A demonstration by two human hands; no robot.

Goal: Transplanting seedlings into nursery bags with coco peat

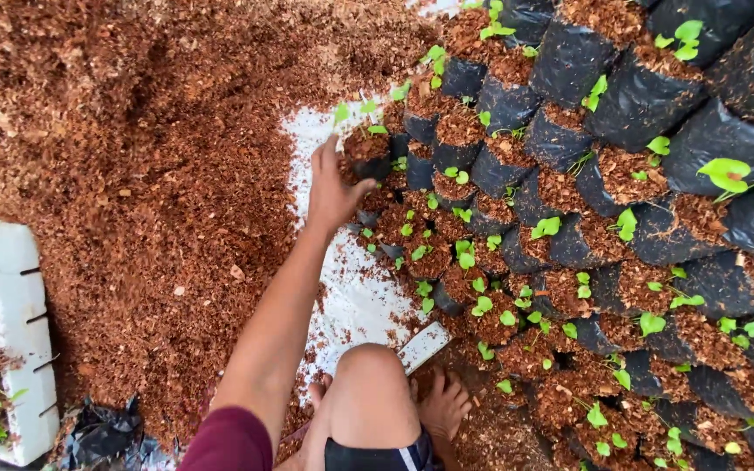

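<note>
Left hand (335,187) stretched forward, fingers apart, holding nothing, tips just beside small black plastic grow bag filled with reddish-brown coconut husk, green seedling on top (366,150). This bag stands at near-left edge of crowded rows of same bags (569,218), on white ground sheet (355,292). Right hand not visible. Judgement: bag soft, thin film, loose filling may spill, seedling fragile; better take it low around sides, keep upright. Big heap of loose husk (141,174) lies left
</note>
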